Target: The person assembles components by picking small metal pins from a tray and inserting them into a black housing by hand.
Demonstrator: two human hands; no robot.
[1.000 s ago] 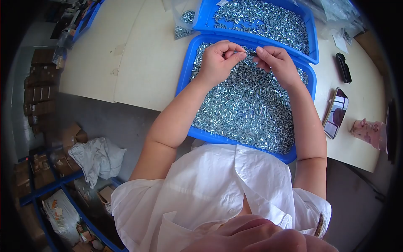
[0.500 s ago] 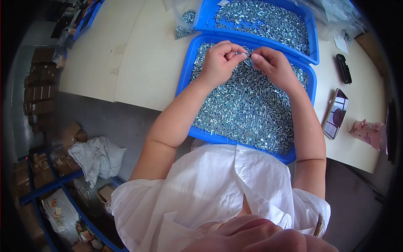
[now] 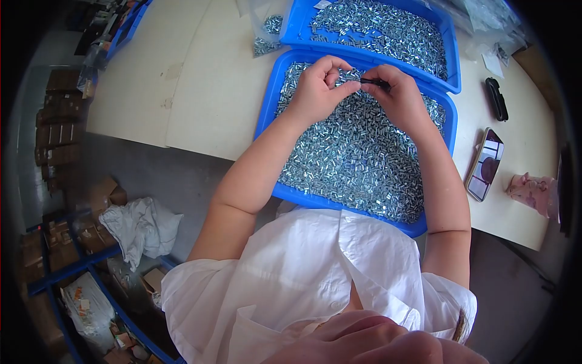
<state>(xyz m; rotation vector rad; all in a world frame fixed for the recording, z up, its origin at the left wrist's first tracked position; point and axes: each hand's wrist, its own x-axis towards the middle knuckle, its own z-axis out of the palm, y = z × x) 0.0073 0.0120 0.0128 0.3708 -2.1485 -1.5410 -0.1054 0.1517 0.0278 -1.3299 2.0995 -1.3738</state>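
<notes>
Over the near blue tray (image 3: 265,112), heaped with small shiny metal pins (image 3: 354,158), both hands hover close together. My right hand (image 3: 400,97) is closed round a slim black pen-like tool (image 3: 376,82), whose tip points left. My left hand (image 3: 319,88) has its thumb stretched toward that tip, right at the right fingertips. Its index finger is lifted away from the thumb, leaving a gap, and the other fingers are curled.
Behind stands a second blue tray (image 3: 454,60) of similar metal pieces, with a plastic bag (image 3: 267,43) of them at its left. To the right on the table (image 3: 212,91) lie a black case (image 3: 496,99), a phone (image 3: 485,164) and a pink patterned cup (image 3: 530,192).
The left index finger has lifted away from the thumb, and the two hands' fingertips have shifted slightly. More of the black tool in my right hand now shows.
</notes>
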